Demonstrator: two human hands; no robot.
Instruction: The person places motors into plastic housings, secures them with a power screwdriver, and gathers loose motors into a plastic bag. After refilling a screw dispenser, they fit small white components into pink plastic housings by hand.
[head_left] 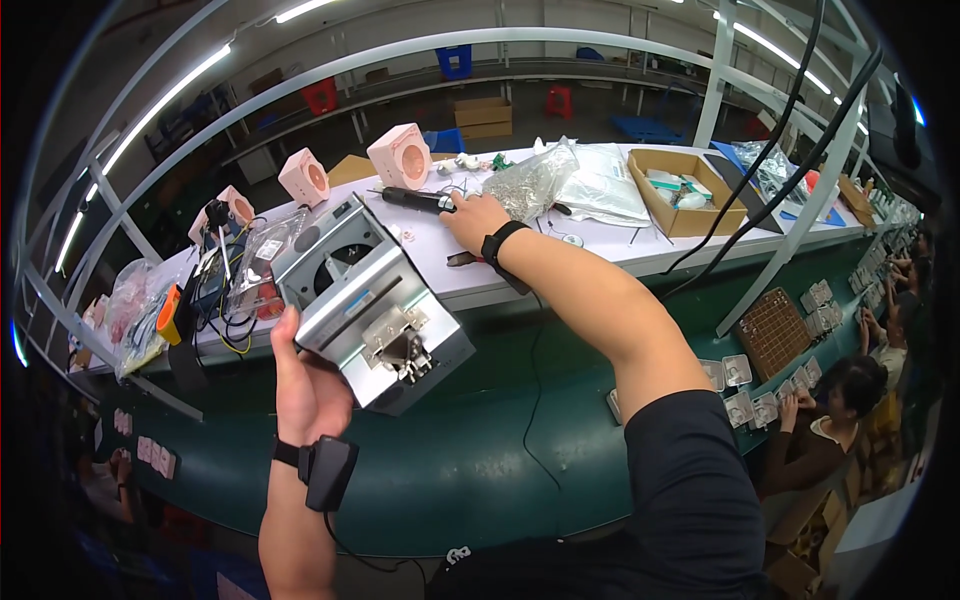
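My left hand point(312, 390) grips a grey metal box-shaped housing point(440, 345) from below and its left side, thumb up along the edge. The housing is tilted above the green belt. A round dark opening shows at its upper end, and a shiny metal bracket point(398, 340) sits on the face toward me. On the white bench, my right hand point(476, 222) has its fingers closed on the rear end of a black pen-shaped electric screwdriver point(408, 199), whose tip points left. A hand tool with a dark red handle point(461, 259) lies by my right wrist.
Pink square blocks with round openings point(400, 157) line the bench's far edge. Clear plastic bags point(532, 182) and a cardboard box point(690, 205) stand right; tangled cables point(215, 290) lie left. A green conveyor point(470, 440) runs below. Black cables hang at right, near a seated co-worker point(835, 410).
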